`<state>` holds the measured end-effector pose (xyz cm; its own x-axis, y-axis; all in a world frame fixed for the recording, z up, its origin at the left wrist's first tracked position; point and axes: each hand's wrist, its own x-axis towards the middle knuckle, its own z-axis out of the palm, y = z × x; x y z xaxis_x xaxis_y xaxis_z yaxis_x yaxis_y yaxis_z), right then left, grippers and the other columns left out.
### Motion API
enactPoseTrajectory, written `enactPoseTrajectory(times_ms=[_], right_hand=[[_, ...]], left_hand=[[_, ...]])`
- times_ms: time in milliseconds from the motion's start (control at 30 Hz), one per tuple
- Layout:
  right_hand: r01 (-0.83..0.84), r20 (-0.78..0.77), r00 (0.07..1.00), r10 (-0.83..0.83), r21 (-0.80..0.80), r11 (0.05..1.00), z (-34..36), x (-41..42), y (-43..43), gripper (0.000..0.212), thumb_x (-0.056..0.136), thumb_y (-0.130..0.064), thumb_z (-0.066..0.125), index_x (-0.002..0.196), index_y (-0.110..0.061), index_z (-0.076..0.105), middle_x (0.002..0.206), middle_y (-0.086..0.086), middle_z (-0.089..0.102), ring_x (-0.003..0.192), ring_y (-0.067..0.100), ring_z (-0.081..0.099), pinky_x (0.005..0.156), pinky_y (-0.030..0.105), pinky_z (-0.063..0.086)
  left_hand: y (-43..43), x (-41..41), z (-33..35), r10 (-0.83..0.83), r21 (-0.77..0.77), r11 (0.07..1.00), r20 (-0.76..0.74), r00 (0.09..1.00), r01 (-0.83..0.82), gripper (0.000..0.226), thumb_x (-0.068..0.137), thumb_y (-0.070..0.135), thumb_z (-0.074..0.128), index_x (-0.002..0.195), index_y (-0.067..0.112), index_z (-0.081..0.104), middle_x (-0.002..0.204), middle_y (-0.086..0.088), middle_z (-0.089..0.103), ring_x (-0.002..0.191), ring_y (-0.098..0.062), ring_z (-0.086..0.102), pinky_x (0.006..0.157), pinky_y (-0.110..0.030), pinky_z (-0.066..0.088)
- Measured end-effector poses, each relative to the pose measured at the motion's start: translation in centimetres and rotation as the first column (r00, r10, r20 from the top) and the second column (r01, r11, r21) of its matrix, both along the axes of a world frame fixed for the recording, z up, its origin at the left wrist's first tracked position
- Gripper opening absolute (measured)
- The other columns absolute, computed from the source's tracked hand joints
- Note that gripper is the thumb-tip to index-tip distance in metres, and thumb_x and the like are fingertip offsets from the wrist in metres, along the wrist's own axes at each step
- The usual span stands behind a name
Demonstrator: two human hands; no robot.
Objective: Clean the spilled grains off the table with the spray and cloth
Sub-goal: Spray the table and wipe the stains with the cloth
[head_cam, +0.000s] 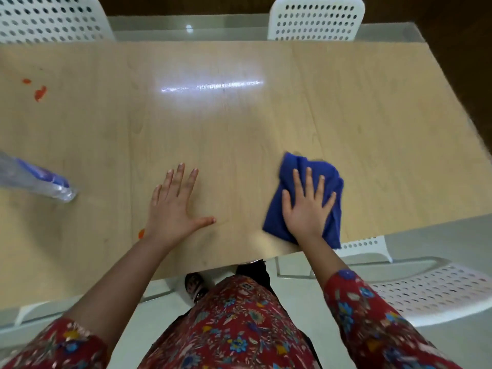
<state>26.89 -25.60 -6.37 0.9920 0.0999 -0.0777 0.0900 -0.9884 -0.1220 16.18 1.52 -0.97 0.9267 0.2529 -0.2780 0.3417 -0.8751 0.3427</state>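
Smooth wooden table (239, 123), crumpled blue cloth (300, 166) — right hand (306, 206) flat atop.

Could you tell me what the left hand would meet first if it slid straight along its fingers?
Probably nothing: the left hand points across bare table to the far edge. The spray bottle and orange bits lie left of that line.

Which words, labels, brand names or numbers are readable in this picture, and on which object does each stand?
No text can be read.
On the clear plastic spray bottle, the blue label is too blurred to read.
On the blue cloth under the right hand, the light wooden table and the white perforated chairs, no writing shows.
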Motion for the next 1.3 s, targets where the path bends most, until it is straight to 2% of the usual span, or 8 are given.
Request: enactPoseTrajectory(times_ms=[133, 267, 400, 533, 700, 767, 1033, 1300], right_hand=[[-0.252, 0.024, 0.968, 0.251, 0.027, 0.967, 0.1, -3.1, 7.4, 0.059, 0.097, -0.054, 0.022, 0.153, -0.035, 0.022, 0.162, -0.007, 0.016, 0.150, 0.025, 0.010, 0.117, 0.060, 0.006], [-0.464, 0.020, 0.886, 0.464, 0.020, 0.885, 0.0, -8.1, 3.7, 0.056, 0.099, -0.051, 0.025, 0.153, -0.035, 0.022, 0.162, -0.009, 0.015, 0.150, 0.019, 0.011, 0.117, 0.054, 0.015], [-0.210, -0.033, 0.977, 0.209, -0.024, 0.977, 0.3, -5.9, 0.0, 0.058, 0.096, -0.052, 0.021, 0.153, -0.038, 0.022, 0.162, -0.010, 0.015, 0.150, 0.018, 0.013, 0.117, 0.057, 0.013], [0.027, -0.075, 0.997, -0.026, 0.015, 1.000, 0.4, -2.5, 7.3, 0.058, 0.098, -0.053, 0.016, 0.154, -0.039, 0.010, 0.164, -0.009, 0.004, 0.151, 0.024, -0.001, 0.116, 0.061, 0.000], [-0.514, -0.031, 0.857, 0.514, 0.027, 0.858, 0.5, -9.7, 12.5, 0.056, 0.098, -0.049, 0.026, 0.153, -0.038, 0.020, 0.162, -0.010, 0.012, 0.151, 0.022, 0.008, 0.117, 0.058, 0.007], [-0.572, -0.017, 0.820, 0.572, 0.034, 0.820, 0.6, -10.6, 9.1, 0.055, 0.099, -0.048, 0.029, 0.153, -0.039, 0.018, 0.162, -0.012, 0.012, 0.151, 0.018, 0.008, 0.118, 0.055, 0.011], [-0.065, -0.070, 0.995, 0.074, 0.130, 0.989, 1.6, -2.9, 14.3, 0.048, 0.103, -0.041, 0.019, 0.151, -0.040, 0.024, 0.160, -0.019, 0.014, 0.150, 0.013, 0.008, 0.118, 0.050, 0.003], [-0.645, -0.053, 0.750, 0.659, 0.165, 0.746, 1.2, -14.9, 23.6, 0.056, 0.098, -0.051, 0.025, 0.153, -0.036, 0.022, 0.163, -0.010, 0.011, 0.151, 0.021, 0.001, 0.118, 0.056, 0.002]], left_hand=[[2.6, -4.8, -0.7, 0.065, 0.025, 0.997, 0.059, 0.996, -0.067, 0.100, 0.077, 0.072, 0.054, 0.153, 0.036, 0.001, 0.161, 0.010, -0.010, 0.149, -0.014, -0.008, 0.119, -0.042, 0.006], [6.7, -8.5, -1.8, 0.162, 0.047, 0.984, 0.122, 0.979, -0.169, 0.080, 0.087, 0.068, 0.031, 0.153, 0.024, 0.022, 0.161, 0.001, 0.018, 0.148, -0.022, 0.016, 0.115, -0.047, 0.023], [9.6, -10.4, -2.9, 0.184, 0.068, 0.978, 0.162, 0.969, -0.197, 0.069, 0.091, 0.052, 0.024, 0.149, 0.017, 0.033, 0.155, -0.004, 0.034, 0.144, -0.025, 0.027, 0.112, -0.046, 0.028], [10.6, -10.3, -4.0, 0.190, 0.080, 0.974, 0.208, 0.960, -0.210, 0.060, 0.095, 0.043, 0.027, 0.146, 0.014, 0.040, 0.151, -0.007, 0.041, 0.141, -0.027, 0.033, 0.110, -0.047, 0.029], [10.5, -10.7, -4.6, 0.222, 0.081, 0.965, 0.251, 0.942, -0.249, 0.057, 0.096, 0.039, 0.026, 0.143, 0.014, 0.045, 0.149, -0.005, 0.044, 0.140, -0.026, 0.036, 0.112, -0.046, 0.026], [10.7, -10.8, -4.8, 0.241, 0.064, 0.961, 0.274, 0.931, -0.268, 0.055, 0.096, 0.038, 0.027, 0.140, 0.014, 0.049, 0.147, -0.004, 0.046, 0.139, -0.025, 0.037, 0.113, -0.046, 0.025], [10.9, -10.3, -4.9, 0.255, -0.008, 0.962, 0.381, 0.889, -0.273, 0.048, 0.095, 0.029, 0.033, 0.131, 0.009, 0.058, 0.140, -0.006, 0.053, 0.132, -0.028, 0.044, 0.108, -0.045, 0.033], [11.5, -10.7, -5.8, 0.291, -0.071, 0.955, 0.405, 0.867, -0.287, 0.050, 0.095, 0.023, 0.029, 0.136, 0.007, 0.053, 0.140, -0.009, 0.053, 0.130, -0.026, 0.049, 0.109, -0.046, 0.036]])
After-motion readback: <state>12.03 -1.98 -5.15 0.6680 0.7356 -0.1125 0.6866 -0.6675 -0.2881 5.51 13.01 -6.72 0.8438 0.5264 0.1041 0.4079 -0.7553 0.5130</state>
